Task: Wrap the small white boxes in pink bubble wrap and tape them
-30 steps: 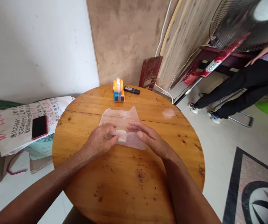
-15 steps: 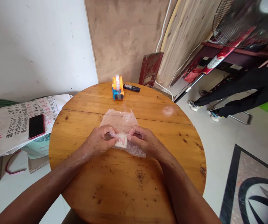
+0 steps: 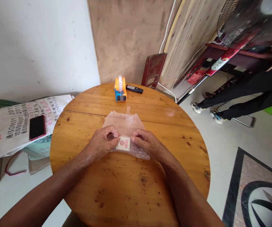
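A small white box with red print [image 3: 123, 143] lies on a sheet of clear bubble wrap [image 3: 123, 121]. My left hand [image 3: 104, 140] is closed in a pinch on the bubble wrap, its thumb touching the upper left of the box. On the other side, my right hand [image 3: 148, 142] pinches the wrap close to the box's right edge. My fingers partly hide what lies between their tips. Behind the sheet, a short strip of clear tape [image 3: 128, 109] lies on the wood.
The round wooden table [image 3: 117, 189] bears an orange and blue tape dispenser [image 3: 120, 90] and a black remote-like device [image 3: 135, 89] at its back. Left of it, a phone [image 3: 37, 127] rests on printed sacks [image 3: 13, 126]. A chair [image 3: 154, 71], a fan [image 3: 244, 25] and a person's legs [image 3: 240, 94] stand beyond.
The see-through layer stretched between my hands over the box no longer shows, and the box's printed face is plainer. My right hand has shifted slightly right. The view has moved a little.
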A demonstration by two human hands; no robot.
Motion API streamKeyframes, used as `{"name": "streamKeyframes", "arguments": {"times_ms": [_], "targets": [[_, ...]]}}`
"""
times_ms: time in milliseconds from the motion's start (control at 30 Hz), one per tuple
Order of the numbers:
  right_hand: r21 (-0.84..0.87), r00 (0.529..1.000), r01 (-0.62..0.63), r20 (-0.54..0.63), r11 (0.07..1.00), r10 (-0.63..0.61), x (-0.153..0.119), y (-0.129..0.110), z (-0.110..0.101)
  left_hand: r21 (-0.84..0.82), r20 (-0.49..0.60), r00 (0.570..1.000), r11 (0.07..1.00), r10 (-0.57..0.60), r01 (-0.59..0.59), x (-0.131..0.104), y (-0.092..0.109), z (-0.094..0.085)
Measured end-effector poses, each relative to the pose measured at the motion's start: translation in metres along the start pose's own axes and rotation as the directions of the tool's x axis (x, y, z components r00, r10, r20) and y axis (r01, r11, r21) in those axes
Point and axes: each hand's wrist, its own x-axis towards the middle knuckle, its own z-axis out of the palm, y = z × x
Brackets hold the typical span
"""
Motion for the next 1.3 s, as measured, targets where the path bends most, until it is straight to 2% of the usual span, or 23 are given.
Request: {"name": "streamKeyframes", "arguments": {"times_ms": [200, 333, 433, 533, 600, 733, 833, 967, 1067, 1167, 1233, 1300], "targets": [[0.022, 0.999, 0.039, -0.002, 0.999, -0.039, 0.001, 0.002, 0.002, -0.016, -0.002, 1.000, 1.000, -0.002, 0.002, 0.000, -0.002, 0.002], [-0.031, 0.995, 0.088, -0.051, 0.996, -0.090, 0.003, 0.008, 0.002, -0.029, 0.015, 1.000, 1.000, -0.009, 0.009, 0.000, -0.005, 0.002], [-0.089, 0.970, 0.211, -0.105, 0.973, -0.220, 0.003, 0.007, 0.002, -0.084, 0.011, 1.000, 0.996, -0.006, 0.007, 0.000, -0.004, 0.002], [-0.155, 0.900, 0.395, -0.134, 0.906, -0.415, -0.001, -0.001, 0.003, -0.116, 0.024, 0.999, 0.993, -0.033, 0.035, 0.000, -0.003, 0.002], [-0.205, 0.864, 0.470, -0.091, 0.858, -0.495, -0.003, -0.006, 0.005, -0.128, 0.037, 0.998, 0.990, -0.051, 0.055, 0.001, -0.002, 0.002], [-0.348, 0.854, 0.500, 0.045, 0.793, -0.519, -0.004, -0.008, 0.009, -0.112, 0.052, 0.998, 0.993, -0.043, 0.048, 0.001, 0.000, 0.001], [-0.405, 0.842, 0.519, 0.094, 0.753, -0.530, -0.004, -0.006, 0.010, -0.068, 0.078, 0.996, 0.996, -0.052, 0.057, 0.001, -0.001, -0.008], [-0.447, 0.836, 0.530, 0.131, 0.721, -0.534, -0.004, -0.006, 0.009, -0.028, 0.122, 0.986, 0.992, -0.117, 0.121, 0.002, -0.008, -0.032], [-0.492, 0.827, 0.539, 0.153, 0.684, -0.541, -0.005, -0.007, 0.010, 0.080, 0.039, 0.992, 0.990, -0.123, 0.120, 0.003, -0.013, -0.050], [-0.557, 0.825, 0.533, 0.176, 0.637, -0.536, -0.008, -0.010, 0.012, 0.221, -0.064, 0.993, 0.969, -0.100, 0.112, -0.001, -0.014, -0.060], [-0.605, 0.831, 0.518, 0.192, 0.604, -0.521, -0.010, -0.014, 0.014, 0.281, -0.110, 0.983, 0.945, -0.144, 0.169, -0.008, -0.012, -0.064], [-0.643, 0.840, 0.501, 0.201, 0.580, -0.503, -0.011, -0.017, 0.016, 0.265, -0.085, 0.967, 0.930, -0.239, 0.254, -0.016, -0.008, -0.066]]}}
